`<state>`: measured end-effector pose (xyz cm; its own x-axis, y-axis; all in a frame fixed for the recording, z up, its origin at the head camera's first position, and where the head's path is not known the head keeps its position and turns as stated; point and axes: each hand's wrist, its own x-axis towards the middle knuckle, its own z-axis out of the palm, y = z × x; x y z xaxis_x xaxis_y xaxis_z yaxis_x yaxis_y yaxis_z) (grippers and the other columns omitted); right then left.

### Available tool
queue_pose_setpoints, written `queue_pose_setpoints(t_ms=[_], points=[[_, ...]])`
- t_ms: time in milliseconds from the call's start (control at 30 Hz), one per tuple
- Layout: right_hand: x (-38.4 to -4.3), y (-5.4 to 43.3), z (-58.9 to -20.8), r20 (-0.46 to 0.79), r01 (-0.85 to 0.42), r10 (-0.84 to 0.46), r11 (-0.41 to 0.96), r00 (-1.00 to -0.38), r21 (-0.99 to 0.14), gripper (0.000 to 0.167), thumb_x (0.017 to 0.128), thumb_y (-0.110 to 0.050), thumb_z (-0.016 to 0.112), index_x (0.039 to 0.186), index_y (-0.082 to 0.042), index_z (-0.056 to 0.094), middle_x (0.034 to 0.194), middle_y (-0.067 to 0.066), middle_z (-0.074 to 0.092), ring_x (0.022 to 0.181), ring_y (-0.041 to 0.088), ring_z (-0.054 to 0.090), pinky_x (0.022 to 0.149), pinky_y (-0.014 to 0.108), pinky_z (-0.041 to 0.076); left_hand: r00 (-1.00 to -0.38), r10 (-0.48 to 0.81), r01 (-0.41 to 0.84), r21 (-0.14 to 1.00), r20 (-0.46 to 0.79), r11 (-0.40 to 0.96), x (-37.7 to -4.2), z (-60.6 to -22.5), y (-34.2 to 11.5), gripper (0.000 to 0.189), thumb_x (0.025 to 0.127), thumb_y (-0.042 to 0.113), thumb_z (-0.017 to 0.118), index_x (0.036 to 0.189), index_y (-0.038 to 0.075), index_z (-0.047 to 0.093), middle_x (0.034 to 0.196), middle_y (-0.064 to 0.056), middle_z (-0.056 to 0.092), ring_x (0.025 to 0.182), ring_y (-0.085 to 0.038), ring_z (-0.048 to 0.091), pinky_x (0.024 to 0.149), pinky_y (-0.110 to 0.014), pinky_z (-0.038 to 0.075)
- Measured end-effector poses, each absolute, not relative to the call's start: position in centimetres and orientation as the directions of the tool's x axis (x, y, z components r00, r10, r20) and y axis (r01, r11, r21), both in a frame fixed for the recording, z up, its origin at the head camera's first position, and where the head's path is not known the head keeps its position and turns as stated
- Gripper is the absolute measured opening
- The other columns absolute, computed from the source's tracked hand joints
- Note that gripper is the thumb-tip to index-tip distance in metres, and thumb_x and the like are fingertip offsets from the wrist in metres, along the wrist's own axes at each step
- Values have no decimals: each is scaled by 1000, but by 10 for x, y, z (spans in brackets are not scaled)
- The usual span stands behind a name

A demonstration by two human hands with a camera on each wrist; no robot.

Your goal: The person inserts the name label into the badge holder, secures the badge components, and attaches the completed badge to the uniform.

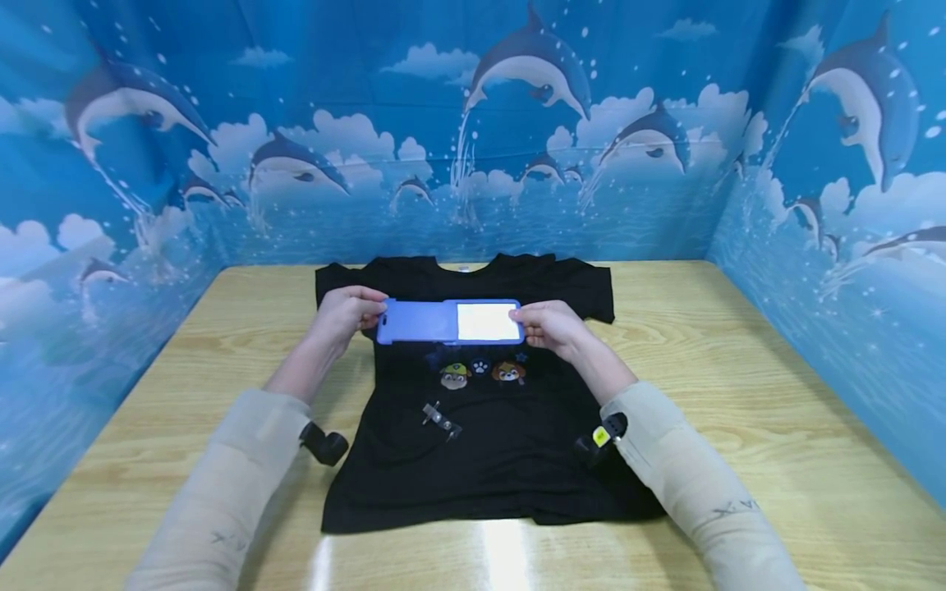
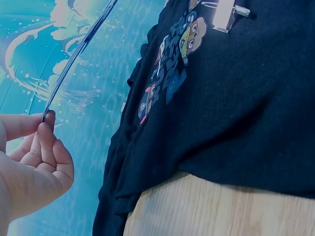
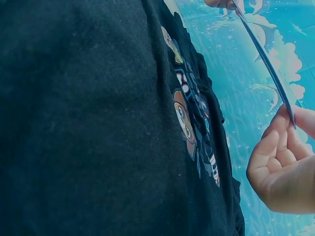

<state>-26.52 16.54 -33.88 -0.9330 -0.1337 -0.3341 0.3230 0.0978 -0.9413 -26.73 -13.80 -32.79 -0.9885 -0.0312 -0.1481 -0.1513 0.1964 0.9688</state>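
A blue card holder [image 1: 417,321] is stretched flat between both hands above a black T-shirt [image 1: 473,460]. Its right half shows a bright white panel [image 1: 484,322]. My left hand [image 1: 343,318] pinches the holder's left end between thumb and fingers. The right end is pinched by my right hand [image 1: 556,327], with the thumb over the white panel's edge. Both wrist views show the holder edge-on as a thin strip. On the shirt below lies a small clear strap with a metal clip [image 1: 442,420], partly visible in the left wrist view as well.
The shirt lies spread on a light wooden table [image 1: 739,386], its cartoon print [image 1: 480,373] facing up. A blue dolphin-patterned curtain [image 1: 369,123] encloses the table's back and sides.
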Motion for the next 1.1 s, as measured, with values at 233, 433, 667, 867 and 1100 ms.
queue_pose_setpoints(t_ms=[233, 433, 667, 867, 1100], points=[[-265, 166, -338, -337, 325, -144, 103, -930, -940, 36, 90, -15, 62, 117, 8, 55, 69, 1, 59, 59, 9, 51, 56, 20, 44, -988, -38, -155, 969, -150, 192, -267, -328, -138, 28, 88, 1, 56, 115, -7, 56, 110, -12, 52, 81, -16, 52, 86, -38, 44], [-265, 166, -338, -334, 321, -145, 104, -931, -941, 37, 90, -16, 62, 117, 8, 55, 69, 1, 59, 59, 10, 50, 57, 20, 44, -987, -41, -158, 969, -153, 189, -267, -329, -138, 27, 88, 1, 56, 114, -6, 56, 109, -12, 52, 81, -17, 52, 89, -42, 43], [-265, 167, -340, -341, 330, -139, 101, -929, -939, 35, 89, -15, 62, 117, 7, 56, 70, 1, 59, 59, 10, 50, 56, 20, 44, -987, -36, -161, 965, -157, 206, -266, -329, -139, 27, 87, 2, 56, 113, -6, 57, 110, -13, 52, 84, -18, 51, 84, -36, 45], [-266, 167, -341, -337, 326, -138, 98, -931, -940, 36, 89, -15, 63, 117, 7, 56, 70, 1, 60, 59, 9, 50, 56, 20, 44, -988, -34, -153, 965, -149, 211, -266, -330, -140, 26, 87, 1, 56, 113, -6, 57, 109, -13, 52, 82, -18, 52, 80, -33, 45], [-267, 166, -342, -331, 320, -140, 95, -933, -942, 35, 89, -15, 62, 116, 7, 56, 71, 2, 59, 59, 10, 50, 57, 20, 44, -988, -30, -157, 964, -154, 214, -265, -329, -139, 28, 87, 2, 56, 114, -6, 57, 110, -13, 52, 82, -18, 52, 80, -32, 45]])
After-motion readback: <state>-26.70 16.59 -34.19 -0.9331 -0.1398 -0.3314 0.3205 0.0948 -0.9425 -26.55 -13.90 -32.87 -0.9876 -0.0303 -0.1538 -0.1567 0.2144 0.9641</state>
